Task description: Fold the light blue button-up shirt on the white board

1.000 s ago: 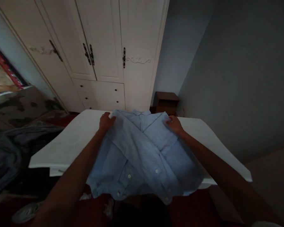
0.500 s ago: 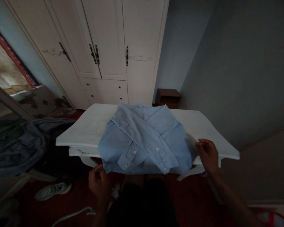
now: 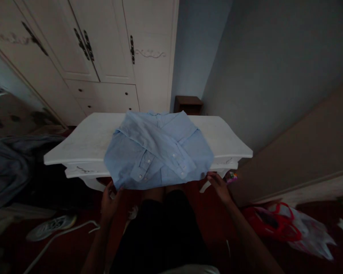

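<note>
A light blue button-up shirt (image 3: 160, 152) lies on a white table (image 3: 88, 137), its sleeves folded across the front and the buttoned cuffs near the lower edge. That lower edge hangs over the table's front. My left hand (image 3: 110, 199) is closed on the shirt's near left corner, thumb and fingers pinching the hem. At the near right corner my right hand (image 3: 219, 186) pinches the hem too. The collar points away from me at the far edge of the table.
Behind the table stands a white wardrobe (image 3: 111, 57), with a small brown cabinet (image 3: 188, 101) beside it. Dark clothes (image 3: 11, 163) are heaped at left. A sneaker (image 3: 51, 227) lies on the red floor, and a red bag (image 3: 271, 224) sits at right.
My right hand has come down and inward to the shirt's right corner and taken hold of it. My left hand now pinches the left corner. The view has shifted right and down.
</note>
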Action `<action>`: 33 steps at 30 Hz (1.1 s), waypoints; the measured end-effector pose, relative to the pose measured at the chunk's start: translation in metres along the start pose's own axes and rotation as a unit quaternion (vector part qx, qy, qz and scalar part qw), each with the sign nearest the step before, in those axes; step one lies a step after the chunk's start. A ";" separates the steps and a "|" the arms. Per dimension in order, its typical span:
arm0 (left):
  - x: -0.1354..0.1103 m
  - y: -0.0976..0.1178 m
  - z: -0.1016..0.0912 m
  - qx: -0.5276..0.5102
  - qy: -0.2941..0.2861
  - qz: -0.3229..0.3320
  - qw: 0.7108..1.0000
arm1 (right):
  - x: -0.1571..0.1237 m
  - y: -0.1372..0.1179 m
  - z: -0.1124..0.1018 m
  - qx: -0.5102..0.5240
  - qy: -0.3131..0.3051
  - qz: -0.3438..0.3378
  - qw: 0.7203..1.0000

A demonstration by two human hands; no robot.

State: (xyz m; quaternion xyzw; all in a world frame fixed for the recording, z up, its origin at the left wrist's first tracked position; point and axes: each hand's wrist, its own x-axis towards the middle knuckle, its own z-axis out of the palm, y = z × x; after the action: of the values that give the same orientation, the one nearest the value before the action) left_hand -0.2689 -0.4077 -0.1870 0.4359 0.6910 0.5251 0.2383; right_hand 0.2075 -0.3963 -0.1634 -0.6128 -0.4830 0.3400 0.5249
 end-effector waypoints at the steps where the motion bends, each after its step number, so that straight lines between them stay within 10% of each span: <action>1: 0.002 0.000 0.002 -0.016 -0.008 -0.004 1.000 | 0.002 0.002 0.002 0.011 0.009 -0.004 1.000; 5: 0.009 -0.004 0.006 -0.045 -0.027 -0.020 0.998 | 0.014 0.009 0.003 0.033 0.042 -0.008 0.999; 15: 0.014 -0.001 -0.013 -0.003 -0.059 -0.044 0.997 | 0.026 0.003 0.001 0.075 -0.124 0.043 0.988; 33: -0.030 0.060 -0.079 -0.042 -0.027 -0.179 0.982 | -0.050 -0.043 -0.049 0.082 -0.094 0.142 0.982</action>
State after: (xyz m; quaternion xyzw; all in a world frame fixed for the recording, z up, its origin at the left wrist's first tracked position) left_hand -0.2944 -0.4701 -0.1083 0.3083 0.7286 0.4906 0.3652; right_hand 0.2276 -0.4603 -0.1153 -0.5950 -0.4087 0.5058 0.4724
